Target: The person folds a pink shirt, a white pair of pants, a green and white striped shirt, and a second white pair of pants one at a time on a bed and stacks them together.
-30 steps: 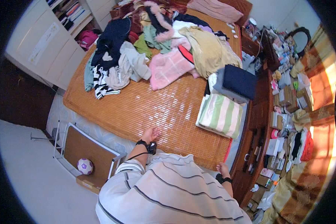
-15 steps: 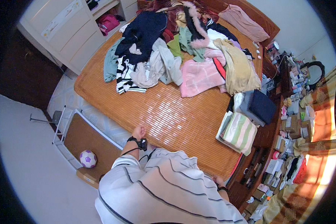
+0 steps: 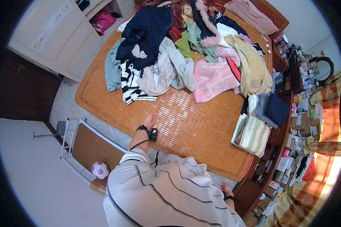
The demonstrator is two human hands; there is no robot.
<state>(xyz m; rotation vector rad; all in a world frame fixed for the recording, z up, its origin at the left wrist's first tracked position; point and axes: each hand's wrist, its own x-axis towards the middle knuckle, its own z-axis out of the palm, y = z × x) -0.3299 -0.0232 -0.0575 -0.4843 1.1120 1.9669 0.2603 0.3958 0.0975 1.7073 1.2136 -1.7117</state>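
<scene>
My left hand (image 3: 149,120) reaches over the near edge of the bed, above the woven orange-brown mat (image 3: 189,130). Its fingers look loosely apart, with nothing in them. Beyond it lie a black-and-white striped garment (image 3: 129,84) and a pale grey garment (image 3: 165,70), both apart from the hand. Low at my right side hangs my right hand (image 3: 226,187), just off the bed's near right corner, fingers slightly apart and holding nothing visible. On the mat's right edge sit a folded green-and-white striped cloth (image 3: 255,133) and a folded dark navy garment (image 3: 276,109).
A dark navy garment (image 3: 149,32), a pink plaid garment (image 3: 215,80) and a tan garment (image 3: 254,70) lie heaped across the bed. At left, a purple-and-white ball (image 3: 100,170) rests on a low white-framed cot (image 3: 91,145). Crowded shelves line the right side.
My left hand has reached farther out over the mat, its fingers loosening. My right hand has come away from the bed's near right corner. The whole view has shifted slightly.
</scene>
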